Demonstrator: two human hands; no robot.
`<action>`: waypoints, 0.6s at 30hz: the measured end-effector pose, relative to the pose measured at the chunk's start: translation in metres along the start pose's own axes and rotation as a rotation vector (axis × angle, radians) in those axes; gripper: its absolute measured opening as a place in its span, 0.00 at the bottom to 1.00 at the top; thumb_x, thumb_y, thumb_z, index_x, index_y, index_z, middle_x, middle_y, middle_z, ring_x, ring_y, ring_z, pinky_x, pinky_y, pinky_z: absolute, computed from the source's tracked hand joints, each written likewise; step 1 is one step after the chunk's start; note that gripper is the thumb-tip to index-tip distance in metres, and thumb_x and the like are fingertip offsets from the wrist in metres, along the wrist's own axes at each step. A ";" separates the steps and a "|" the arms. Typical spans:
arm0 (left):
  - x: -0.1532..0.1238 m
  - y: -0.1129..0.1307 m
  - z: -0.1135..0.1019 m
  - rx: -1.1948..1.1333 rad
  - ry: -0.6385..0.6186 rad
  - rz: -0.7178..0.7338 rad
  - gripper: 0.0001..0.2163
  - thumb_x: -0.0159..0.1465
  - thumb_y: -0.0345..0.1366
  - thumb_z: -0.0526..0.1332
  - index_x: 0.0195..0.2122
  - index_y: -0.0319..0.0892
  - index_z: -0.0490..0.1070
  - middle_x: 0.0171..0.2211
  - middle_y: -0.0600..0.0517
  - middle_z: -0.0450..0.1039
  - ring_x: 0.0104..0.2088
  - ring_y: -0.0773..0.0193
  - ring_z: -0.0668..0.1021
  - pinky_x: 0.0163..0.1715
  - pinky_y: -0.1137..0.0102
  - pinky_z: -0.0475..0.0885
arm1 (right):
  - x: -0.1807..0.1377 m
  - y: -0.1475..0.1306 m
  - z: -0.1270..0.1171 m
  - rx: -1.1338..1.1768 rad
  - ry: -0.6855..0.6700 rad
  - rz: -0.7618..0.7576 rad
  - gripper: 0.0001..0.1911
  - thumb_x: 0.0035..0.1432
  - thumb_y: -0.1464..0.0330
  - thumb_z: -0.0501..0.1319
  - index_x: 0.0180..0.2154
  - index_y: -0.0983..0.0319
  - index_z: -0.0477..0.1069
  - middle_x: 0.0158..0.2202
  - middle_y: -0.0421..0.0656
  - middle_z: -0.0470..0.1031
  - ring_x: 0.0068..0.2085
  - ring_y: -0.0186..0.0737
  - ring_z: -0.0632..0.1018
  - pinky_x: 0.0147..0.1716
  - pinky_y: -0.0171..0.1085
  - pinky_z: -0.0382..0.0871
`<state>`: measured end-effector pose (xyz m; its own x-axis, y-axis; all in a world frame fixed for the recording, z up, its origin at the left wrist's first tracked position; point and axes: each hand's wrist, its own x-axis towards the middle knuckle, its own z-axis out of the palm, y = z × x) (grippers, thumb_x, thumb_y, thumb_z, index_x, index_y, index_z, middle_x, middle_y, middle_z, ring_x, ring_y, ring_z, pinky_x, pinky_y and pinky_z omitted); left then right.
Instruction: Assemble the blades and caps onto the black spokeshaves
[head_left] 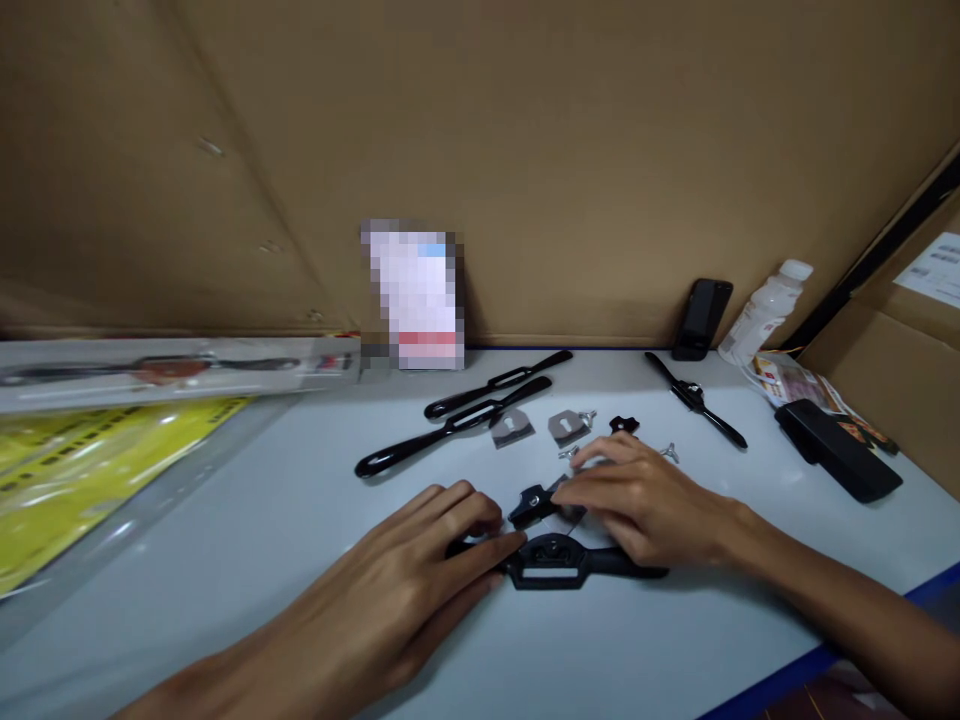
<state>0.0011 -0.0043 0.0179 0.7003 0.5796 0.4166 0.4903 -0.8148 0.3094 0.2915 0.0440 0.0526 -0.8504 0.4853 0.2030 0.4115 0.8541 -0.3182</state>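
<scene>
Brown cardboard is seen behind a pale tabletop, on which black tool parts are laid out. A black frame with two handles is positioned at the near middle of the surface, its slotted centre left exposed. Its left handle is held by the left hand, the fingers curled and closed on it, with the thumb laid against the frame's shoulder. A small black cap is touched at its right end by the fingertips of the right hand, just beyond the frame; whether these fingers are clamped on it cannot be told. Two grey slotted blades are placed farther back, beside two longer black frames. At right, a black two-handled tool, a phone and a bottle are noted. Yellow packaging is located at left.
</scene>
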 end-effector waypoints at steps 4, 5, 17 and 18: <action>-0.001 0.000 0.001 0.009 -0.012 -0.005 0.17 0.77 0.29 0.55 0.61 0.50 0.78 0.43 0.49 0.78 0.41 0.57 0.78 0.40 0.65 0.75 | 0.000 -0.009 -0.001 -0.079 -0.035 0.072 0.16 0.74 0.75 0.56 0.54 0.64 0.80 0.47 0.52 0.84 0.56 0.51 0.77 0.57 0.49 0.70; -0.002 0.000 0.002 0.006 -0.011 -0.012 0.17 0.77 0.28 0.55 0.60 0.50 0.78 0.44 0.49 0.78 0.41 0.57 0.78 0.41 0.65 0.75 | -0.001 -0.009 -0.003 -0.106 -0.037 0.106 0.15 0.74 0.74 0.56 0.52 0.64 0.81 0.47 0.53 0.84 0.55 0.52 0.77 0.56 0.50 0.71; -0.003 0.000 0.002 0.005 -0.024 -0.025 0.19 0.76 0.28 0.54 0.63 0.50 0.75 0.42 0.49 0.77 0.38 0.58 0.77 0.39 0.65 0.73 | -0.001 -0.001 -0.020 0.035 -0.219 0.296 0.19 0.65 0.75 0.68 0.56 0.61 0.77 0.55 0.49 0.78 0.56 0.50 0.77 0.59 0.48 0.71; -0.002 0.000 0.002 0.017 -0.032 -0.031 0.21 0.76 0.28 0.55 0.66 0.49 0.73 0.41 0.50 0.76 0.37 0.58 0.76 0.37 0.66 0.73 | -0.001 -0.001 -0.020 0.033 -0.226 0.306 0.18 0.64 0.75 0.69 0.56 0.61 0.77 0.54 0.49 0.78 0.56 0.50 0.77 0.59 0.48 0.71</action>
<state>0.0007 -0.0058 0.0152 0.7006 0.6042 0.3796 0.5205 -0.7966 0.3074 0.2982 0.0462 0.0717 -0.7425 0.6601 -0.1139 0.6497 0.6682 -0.3626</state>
